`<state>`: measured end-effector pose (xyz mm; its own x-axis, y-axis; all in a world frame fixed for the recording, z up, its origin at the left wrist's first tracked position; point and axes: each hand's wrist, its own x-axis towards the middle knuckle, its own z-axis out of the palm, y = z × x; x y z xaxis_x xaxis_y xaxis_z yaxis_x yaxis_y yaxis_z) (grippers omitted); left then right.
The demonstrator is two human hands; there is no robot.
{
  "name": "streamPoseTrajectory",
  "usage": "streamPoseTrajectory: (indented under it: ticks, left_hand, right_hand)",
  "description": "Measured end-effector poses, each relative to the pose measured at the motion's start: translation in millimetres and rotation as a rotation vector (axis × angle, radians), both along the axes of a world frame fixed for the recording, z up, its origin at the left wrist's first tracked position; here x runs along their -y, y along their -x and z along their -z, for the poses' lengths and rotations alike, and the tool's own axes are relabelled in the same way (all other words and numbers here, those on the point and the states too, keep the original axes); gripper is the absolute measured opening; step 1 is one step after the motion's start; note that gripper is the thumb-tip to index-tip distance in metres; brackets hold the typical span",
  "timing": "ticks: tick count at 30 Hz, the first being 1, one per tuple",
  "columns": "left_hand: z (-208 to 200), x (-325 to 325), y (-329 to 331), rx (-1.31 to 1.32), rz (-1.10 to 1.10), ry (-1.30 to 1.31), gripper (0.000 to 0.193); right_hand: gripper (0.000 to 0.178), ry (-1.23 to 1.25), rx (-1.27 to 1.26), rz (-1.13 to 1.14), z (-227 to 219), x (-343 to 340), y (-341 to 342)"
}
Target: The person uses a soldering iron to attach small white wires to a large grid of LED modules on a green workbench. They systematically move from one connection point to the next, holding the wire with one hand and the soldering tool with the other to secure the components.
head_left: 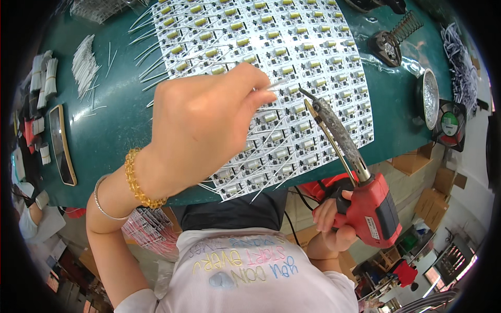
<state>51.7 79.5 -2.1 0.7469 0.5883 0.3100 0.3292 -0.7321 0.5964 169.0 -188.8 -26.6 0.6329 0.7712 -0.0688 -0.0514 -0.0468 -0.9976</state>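
- The left hand (201, 128) is hovering over a white panel of small circuit boards (271, 68), fingers pinched together on a thin white wire (275, 83) (its far end is pointing to the right).
- The right hand (334, 221) is gripping a red soldering gun (373, 208) below the table edge, with its long tip (308, 96) reaching up onto the panel just beside the pinched wire.
- The panel is lying on a green table (115, 130), with wires sticking out along its left edge.
- A pile of loose white wires (86, 65) is resting well to the left, and a small fan (450, 125) is sitting at the right.
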Motion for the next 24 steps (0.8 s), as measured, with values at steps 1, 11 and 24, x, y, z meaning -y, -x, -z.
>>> streamPoseTrajectory:
  ticks: [1,11,24]
  left_hand:
    - [-3,4,0,-0.022,0.0,0.05,0.006]
    - [13,16,-7,-0.048,-0.031,-0.008,0.011]
    - [16,16,-11,-0.021,-0.021,-0.055,0.015]
  right_hand:
    - [0.081,-0.01,0.002,0.001,4,5,0]
    - [0.082,0.049,0.118,-0.046,14,19,-3]
    - [0.024,0.311,0.0,-0.106,25,53,-10]
